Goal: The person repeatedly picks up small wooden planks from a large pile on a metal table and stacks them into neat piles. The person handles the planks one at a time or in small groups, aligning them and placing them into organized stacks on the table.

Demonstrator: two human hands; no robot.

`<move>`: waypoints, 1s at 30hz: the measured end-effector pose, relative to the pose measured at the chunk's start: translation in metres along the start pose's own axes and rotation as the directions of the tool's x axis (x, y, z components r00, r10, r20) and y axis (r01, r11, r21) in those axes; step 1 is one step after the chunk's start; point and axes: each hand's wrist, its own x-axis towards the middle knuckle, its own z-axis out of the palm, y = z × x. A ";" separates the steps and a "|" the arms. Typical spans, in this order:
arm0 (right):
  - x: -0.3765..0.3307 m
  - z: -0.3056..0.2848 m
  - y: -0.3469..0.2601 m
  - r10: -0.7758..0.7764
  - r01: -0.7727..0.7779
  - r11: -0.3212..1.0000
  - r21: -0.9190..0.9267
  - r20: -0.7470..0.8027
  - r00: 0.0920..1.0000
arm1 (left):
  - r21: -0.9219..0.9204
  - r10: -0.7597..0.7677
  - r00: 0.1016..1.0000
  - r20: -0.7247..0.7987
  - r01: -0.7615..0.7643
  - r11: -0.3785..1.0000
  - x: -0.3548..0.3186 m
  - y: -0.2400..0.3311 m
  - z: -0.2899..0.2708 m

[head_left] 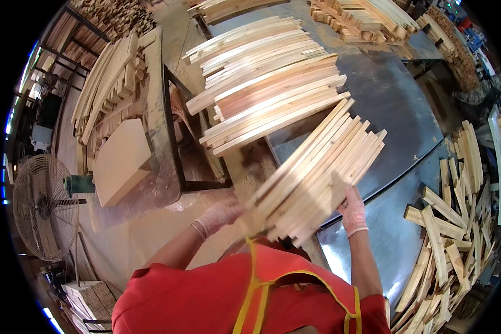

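A bundle of pale wooden strips (312,178) lies slantwise before me, its near end close to my apron and its far end over the dark metal table (395,106). My right hand (352,209), in a whitish glove, grips the bundle's right side with the thumb on top. At the left near corner, my gloved left hand (221,216) holds the strips; its fingertips are blurred and partly hidden. Beyond the bundle, a wide layer of similar strips (273,83) is laid out side by side, its ends uneven.
On the left, a worktable (170,161) bears stacked strips (108,83) and a tan block-like box (122,161). A large caged fan (45,207) stands beside it. Loose offcuts (442,245) are heaped at the right. More strips (367,19) are stacked on the far table.
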 end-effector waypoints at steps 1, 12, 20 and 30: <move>-0.006 -0.008 -0.009 0.034 -0.034 0.999 -0.034 0.003 0.999 | 0.364 0.072 0.994 0.087 -0.099 0.926 0.005 0.001 0.000; 0.052 -0.036 -0.033 0.118 -0.116 0.936 -0.332 -0.014 0.993 | 0.794 0.169 0.980 -0.102 -0.022 0.608 0.126 0.246 0.145; 0.020 -0.061 -0.081 -0.091 0.051 0.968 -0.246 -0.156 0.984 | 0.616 0.342 0.940 -0.002 -0.268 0.741 0.103 0.302 0.179; -0.086 -0.016 -0.219 -0.756 0.697 0.654 -0.295 -0.209 0.621 | -0.005 0.924 0.290 0.249 -0.954 0.301 0.039 0.404 0.152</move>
